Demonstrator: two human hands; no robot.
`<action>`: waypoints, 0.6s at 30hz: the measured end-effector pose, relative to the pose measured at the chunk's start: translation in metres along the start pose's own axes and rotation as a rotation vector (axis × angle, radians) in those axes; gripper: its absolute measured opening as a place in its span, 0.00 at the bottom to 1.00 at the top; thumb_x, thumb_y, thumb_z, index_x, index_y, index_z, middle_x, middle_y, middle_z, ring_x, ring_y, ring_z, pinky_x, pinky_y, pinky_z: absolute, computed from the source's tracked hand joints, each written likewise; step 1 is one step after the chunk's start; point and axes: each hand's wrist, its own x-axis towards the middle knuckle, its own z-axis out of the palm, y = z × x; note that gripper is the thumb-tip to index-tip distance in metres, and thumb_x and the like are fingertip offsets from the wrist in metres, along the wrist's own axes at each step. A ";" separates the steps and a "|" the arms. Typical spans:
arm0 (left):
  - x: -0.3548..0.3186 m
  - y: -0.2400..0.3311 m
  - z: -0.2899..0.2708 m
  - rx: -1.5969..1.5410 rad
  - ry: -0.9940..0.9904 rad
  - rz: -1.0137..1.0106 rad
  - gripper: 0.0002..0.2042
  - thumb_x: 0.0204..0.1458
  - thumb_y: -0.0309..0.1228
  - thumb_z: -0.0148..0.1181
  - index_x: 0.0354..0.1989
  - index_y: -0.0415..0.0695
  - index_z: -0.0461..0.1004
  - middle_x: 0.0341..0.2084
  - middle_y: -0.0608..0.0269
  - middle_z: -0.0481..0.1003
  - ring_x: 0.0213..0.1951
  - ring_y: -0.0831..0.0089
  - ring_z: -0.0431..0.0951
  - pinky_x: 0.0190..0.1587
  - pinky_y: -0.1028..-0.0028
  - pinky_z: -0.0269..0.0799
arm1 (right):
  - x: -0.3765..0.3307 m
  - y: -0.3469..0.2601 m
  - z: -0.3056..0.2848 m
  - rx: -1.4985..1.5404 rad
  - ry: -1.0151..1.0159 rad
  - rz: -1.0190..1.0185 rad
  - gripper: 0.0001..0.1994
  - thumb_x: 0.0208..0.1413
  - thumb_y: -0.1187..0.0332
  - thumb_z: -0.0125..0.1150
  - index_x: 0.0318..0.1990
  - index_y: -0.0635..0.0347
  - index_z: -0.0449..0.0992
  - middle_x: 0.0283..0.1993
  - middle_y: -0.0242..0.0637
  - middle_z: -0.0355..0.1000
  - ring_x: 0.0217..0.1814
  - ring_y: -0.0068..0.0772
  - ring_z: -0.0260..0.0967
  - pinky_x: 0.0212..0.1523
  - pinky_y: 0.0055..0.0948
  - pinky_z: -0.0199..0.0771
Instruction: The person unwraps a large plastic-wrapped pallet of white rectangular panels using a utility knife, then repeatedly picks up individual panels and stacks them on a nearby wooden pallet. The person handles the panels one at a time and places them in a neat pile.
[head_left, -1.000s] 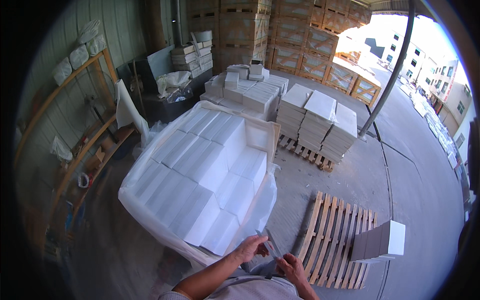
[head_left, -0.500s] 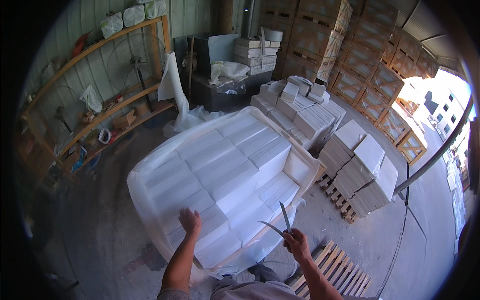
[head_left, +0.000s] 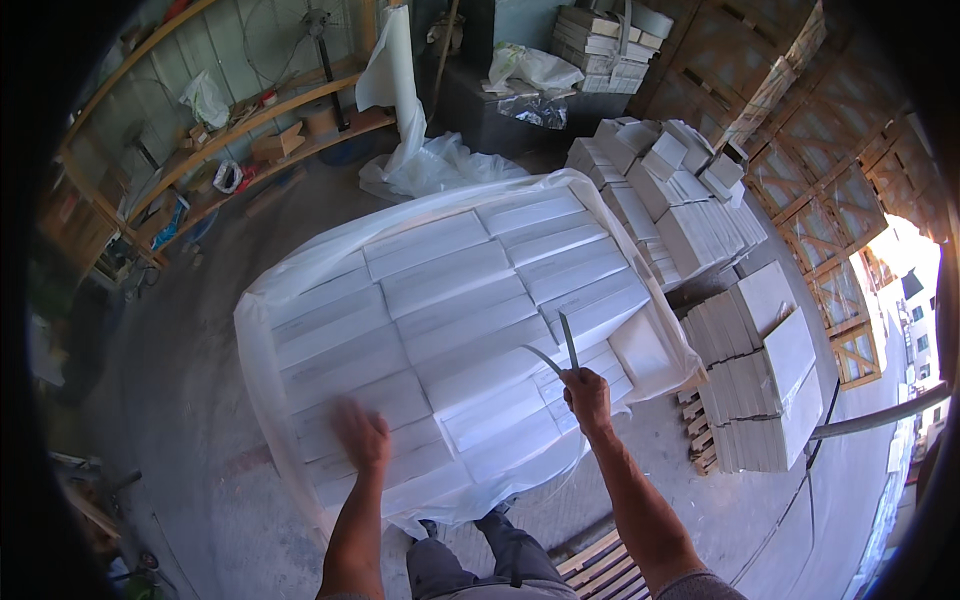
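Observation:
A large block of white, box-like packs (head_left: 455, 330) fills a crate lined with clear plastic film (head_left: 262, 350) in front of me. My right hand (head_left: 588, 398) is closed round a greenish-grey flat strap (head_left: 570, 342), whose two ends stick up above the fist. A thin length of it seems to trail below the hand. My left hand (head_left: 362, 436) is over the near left packs, its fingers smeared by motion. I cannot make out whether it touches them.
Stacks of white slabs (head_left: 740, 375) stand on a pallet at the right, with more slabs (head_left: 665, 200) behind. A slatted pallet (head_left: 605, 572) lies near my feet. At the back left are a wooden shelf (head_left: 270, 160) and a roll of white film (head_left: 398, 80). Wooden crates (head_left: 800, 190) rise at the back right.
My view has turned and come nearer to the packs. Now the left hand is blurred over the near left packs. The right hand keeps its hold on the strap.

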 end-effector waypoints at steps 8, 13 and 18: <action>0.006 0.004 -0.008 -0.045 -0.106 -0.029 0.29 0.55 0.43 0.48 0.61 0.38 0.58 0.61 0.43 0.57 0.63 0.45 0.56 0.65 0.46 0.45 | 0.079 0.023 0.039 -0.213 -0.012 -0.175 0.13 0.51 0.65 0.57 0.21 0.64 0.72 0.13 0.29 0.64 0.12 0.16 0.57 0.13 0.21 0.56; 0.009 0.005 -0.010 -0.044 -0.141 -0.034 0.30 0.55 0.43 0.49 0.63 0.38 0.56 0.62 0.44 0.56 0.64 0.46 0.54 0.66 0.47 0.44 | 0.091 0.026 0.050 -0.262 -0.049 -0.169 0.13 0.51 0.64 0.56 0.23 0.66 0.73 0.13 0.31 0.65 0.12 0.17 0.58 0.13 0.22 0.57; 0.011 0.006 -0.012 -0.058 -0.167 -0.044 0.32 0.54 0.44 0.49 0.64 0.38 0.54 0.64 0.44 0.54 0.65 0.48 0.53 0.66 0.48 0.43 | 0.098 -0.002 0.060 -0.227 -0.083 0.156 0.12 0.50 0.64 0.57 0.25 0.67 0.75 0.14 0.33 0.67 0.12 0.20 0.60 0.13 0.23 0.59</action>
